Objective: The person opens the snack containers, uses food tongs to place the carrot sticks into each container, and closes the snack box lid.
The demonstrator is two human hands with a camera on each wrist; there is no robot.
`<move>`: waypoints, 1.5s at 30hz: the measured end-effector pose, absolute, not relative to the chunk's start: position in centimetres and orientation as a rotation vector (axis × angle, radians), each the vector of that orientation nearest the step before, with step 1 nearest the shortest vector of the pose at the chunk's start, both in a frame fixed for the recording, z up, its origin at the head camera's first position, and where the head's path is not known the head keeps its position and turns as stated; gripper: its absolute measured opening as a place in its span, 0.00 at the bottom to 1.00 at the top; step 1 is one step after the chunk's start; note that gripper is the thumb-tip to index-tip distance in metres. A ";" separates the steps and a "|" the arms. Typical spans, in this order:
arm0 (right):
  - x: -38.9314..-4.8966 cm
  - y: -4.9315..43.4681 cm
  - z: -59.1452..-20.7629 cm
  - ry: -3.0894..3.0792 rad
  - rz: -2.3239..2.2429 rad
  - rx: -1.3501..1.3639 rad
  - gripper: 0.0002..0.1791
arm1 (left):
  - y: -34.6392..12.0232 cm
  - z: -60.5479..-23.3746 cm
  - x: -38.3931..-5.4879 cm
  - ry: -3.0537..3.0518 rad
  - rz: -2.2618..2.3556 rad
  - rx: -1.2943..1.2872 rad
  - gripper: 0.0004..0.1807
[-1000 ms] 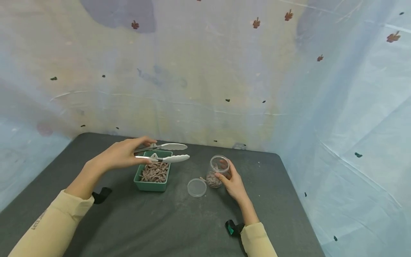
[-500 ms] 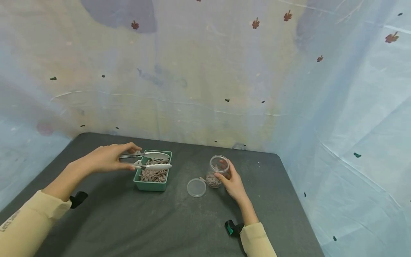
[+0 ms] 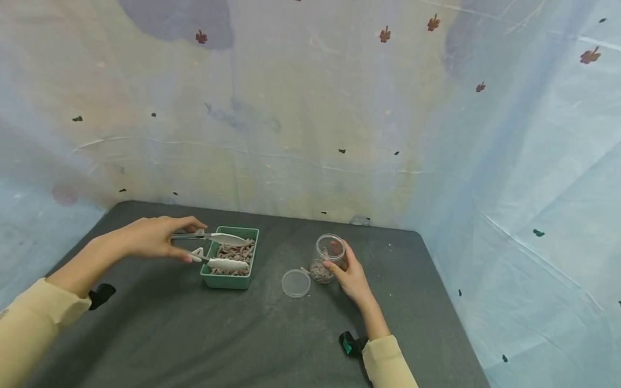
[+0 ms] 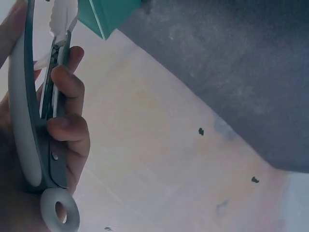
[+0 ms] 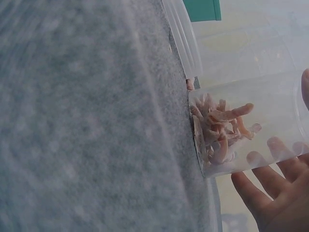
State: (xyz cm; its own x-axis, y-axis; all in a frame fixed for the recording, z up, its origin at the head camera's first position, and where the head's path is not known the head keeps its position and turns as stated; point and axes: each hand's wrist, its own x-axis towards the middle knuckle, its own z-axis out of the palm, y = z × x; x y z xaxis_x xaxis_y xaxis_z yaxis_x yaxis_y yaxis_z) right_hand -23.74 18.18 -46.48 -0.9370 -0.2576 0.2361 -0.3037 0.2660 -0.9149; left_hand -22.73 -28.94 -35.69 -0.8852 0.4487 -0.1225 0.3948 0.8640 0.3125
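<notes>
My left hand [image 3: 145,237] holds a pair of tongs [image 3: 228,264] with pale scalloped tips. The tips stand apart over a green rectangular tub [image 3: 225,282] with small greyish-brown curled pieces [image 3: 233,253] in it. In the left wrist view, fingers curl round the grey-sided tongs handle [image 4: 24,111], which has a ring at its end. My right hand [image 3: 354,277] grips a clear, lidless jar [image 3: 331,247] from its right side. The jar stands upright on the table; in the right wrist view similar pinkish pieces [image 5: 224,125] lie in its bottom.
A clear round lid [image 3: 296,283] lies flat on the dark-covered table [image 3: 271,334], between tub and jar. One stray piece [image 3: 304,270] lies between the lid and jar. Pale patterned sheeting [image 3: 291,108] hangs behind the table and at its sides.
My left hand has moved left and brought the tongs back and down, so their tips now lie over the tub's contents. My right hand and the jar have stayed put.
</notes>
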 end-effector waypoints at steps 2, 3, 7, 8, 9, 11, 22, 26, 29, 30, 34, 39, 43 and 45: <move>-23.7 18.2 -46.4 -2.468 1.796 0.547 0.40 | -28.9 -35.4 -22.9 2.808 0.416 0.642 0.48; -23.7 18.2 -46.4 -2.468 1.796 0.547 0.40 | -28.8 -35.3 -23.0 2.796 0.411 0.636 0.49; -23.7 18.1 -46.4 -2.464 1.817 0.543 0.39 | -28.6 -35.1 -23.4 2.790 0.384 0.630 0.54; -23.6 18.1 -46.5 -2.468 1.818 0.535 0.40 | -28.5 -35.0 -23.5 2.796 0.373 0.633 0.54; -23.6 18.1 -46.5 -2.469 1.820 0.529 0.40 | -28.4 -35.0 -23.6 2.804 0.364 0.632 0.55; -23.6 18.0 -46.5 -2.475 1.821 0.511 0.40 | -28.2 -35.2 -23.7 2.814 0.340 0.637 0.55; -23.6 18.0 -46.4 -2.472 1.825 0.513 0.40 | -27.4 -35.9 -24.1 2.827 0.299 0.666 0.53; -23.7 18.1 -46.4 -2.457 1.826 0.533 0.40 | -27.5 -36.1 -23.9 2.822 0.334 0.698 0.49; -23.7 18.2 -46.4 -2.462 1.818 0.544 0.40 | -27.6 -36.4 -23.7 2.821 0.347 0.729 0.46; -23.8 18.3 -46.4 -2.469 1.814 0.542 0.39 | -27.7 -36.5 -23.6 2.819 0.355 0.732 0.44; -24.1 18.4 -46.9 -2.491 1.798 0.530 0.40 | -27.8 -37.2 -23.3 2.809 0.384 0.743 0.40; -25.3 18.6 -49.1 -2.484 1.788 0.496 0.40 | -28.2 -37.7 -23.0 2.823 0.396 0.749 0.39; -25.8 18.6 -49.9 -2.465 1.789 0.489 0.40 | -28.5 -37.9 -22.8 2.843 0.402 0.751 0.37; -25.8 18.7 -49.9 -2.459 1.789 0.486 0.40 | -28.6 -38.0 -22.7 2.846 0.415 0.752 0.36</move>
State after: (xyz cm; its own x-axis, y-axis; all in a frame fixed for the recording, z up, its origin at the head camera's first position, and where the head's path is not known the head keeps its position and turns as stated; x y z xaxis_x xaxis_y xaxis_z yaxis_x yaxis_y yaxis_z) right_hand -25.80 18.66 -49.93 -0.9482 -0.2159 0.2329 -0.2880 0.2758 -0.9170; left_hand -22.71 -28.57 -38.04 -0.8587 0.5044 -0.0901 0.4576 0.8341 0.3079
